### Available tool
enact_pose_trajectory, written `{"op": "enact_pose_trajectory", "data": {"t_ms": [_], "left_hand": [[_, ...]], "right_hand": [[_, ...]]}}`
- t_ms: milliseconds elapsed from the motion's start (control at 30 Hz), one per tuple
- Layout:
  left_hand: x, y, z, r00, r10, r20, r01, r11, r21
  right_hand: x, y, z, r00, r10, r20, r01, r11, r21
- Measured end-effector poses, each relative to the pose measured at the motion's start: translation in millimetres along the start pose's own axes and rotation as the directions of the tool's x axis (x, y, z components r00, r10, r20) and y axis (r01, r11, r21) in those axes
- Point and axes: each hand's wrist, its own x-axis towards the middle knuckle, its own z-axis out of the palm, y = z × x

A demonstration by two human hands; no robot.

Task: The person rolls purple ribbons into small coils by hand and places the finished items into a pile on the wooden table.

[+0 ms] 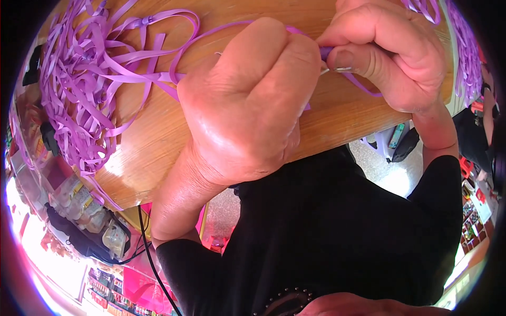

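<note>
One purple band [324,52], above the wooden table [337,121], is pinched by the right hand [392,58]; beside it, the left hand [247,100] curls, contents I cannot tell.

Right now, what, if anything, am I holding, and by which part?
Your right hand pinches a small purple piece by its right-hand end. Your left hand is closed; whether it holds anything is hidden.
</note>
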Motion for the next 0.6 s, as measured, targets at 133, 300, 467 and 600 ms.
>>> {"op": "enact_pose_trajectory", "data": {"t_ms": [133, 300, 467, 600], "left_hand": [[-2, -6, 4, 0.994, 0.085, -0.075, -0.089, 0.995, -0.052], [-4, -11, 12, 0.978, 0.125, -0.169, -0.139, 0.987, -0.078], [1, -11, 12, 0.976, 0.090, -0.197, -0.113, 0.987, -0.112], [1, -9, 6, 0.983, -0.067, -0.172, 0.045, 0.991, -0.124]], "right_hand": [[2, 4, -13, 0.990, 0.033, 0.138, -0.056, 0.984, 0.167], [0, -2, -3, 0.971, 0.209, 0.120, -0.237, 0.920, 0.311], [1, 6, -1, 0.984, 0.139, 0.112, -0.175, 0.879, 0.443], [8, 4, -6, 0.975, 0.164, 0.149, -0.212, 0.885, 0.415]]}}
